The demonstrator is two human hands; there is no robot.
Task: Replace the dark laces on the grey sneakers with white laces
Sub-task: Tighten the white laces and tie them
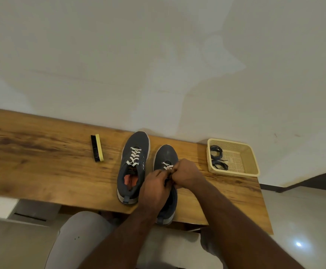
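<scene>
Two grey sneakers stand side by side on the wooden table (42, 162), toes pointing away. The left sneaker (134, 166) carries a white lace (134, 156) crossed through its eyelets. On the right sneaker (166, 158) a white lace (167, 165) shows at the lowest eyelets only. My left hand (155, 188) and my right hand (186, 173) meet over this sneaker's tongue, fingers curled and pinching the white lace between them. They hide the middle of the shoe. The dark laces (217, 158) lie coiled in a cream basket (249, 162).
A shoe brush (97, 148) with black bristles and a yellow back lies left of the sneakers. The basket sits near the table's right end by the wall. My knees are below the near table edge.
</scene>
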